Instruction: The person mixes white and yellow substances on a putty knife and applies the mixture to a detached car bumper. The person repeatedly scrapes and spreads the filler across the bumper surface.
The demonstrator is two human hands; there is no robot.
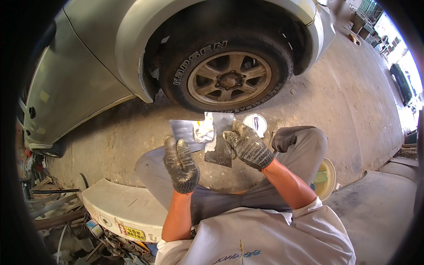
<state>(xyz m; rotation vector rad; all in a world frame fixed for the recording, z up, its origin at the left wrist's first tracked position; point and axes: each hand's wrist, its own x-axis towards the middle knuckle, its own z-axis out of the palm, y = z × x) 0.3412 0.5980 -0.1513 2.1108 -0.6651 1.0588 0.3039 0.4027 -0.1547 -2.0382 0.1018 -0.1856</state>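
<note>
My left hand (181, 167), in a stained dark knit glove, grips a thin blue-grey scraper sheet (181, 128) by its lower edge. My right hand (251, 148), gloved likewise, is closed on the side of a dark grey scraper sheet (220, 154). The two flat sheets meet or overlap in front of me, above my lap. A lump of white paste (203, 132) with yellowish traces sits where they come together. Just beyond my right hand, a round white tub or lid (255, 125) with a dark mark rests on the floor.
Ahead is a vehicle's wheel (229, 81) under a pale fender (134, 48), with a door (84, 84) to the left. A cream bumper-like panel (128, 203) lies at left beside piled scrap (53, 207). Near my right knee is a pale yellow bucket (327, 176).
</note>
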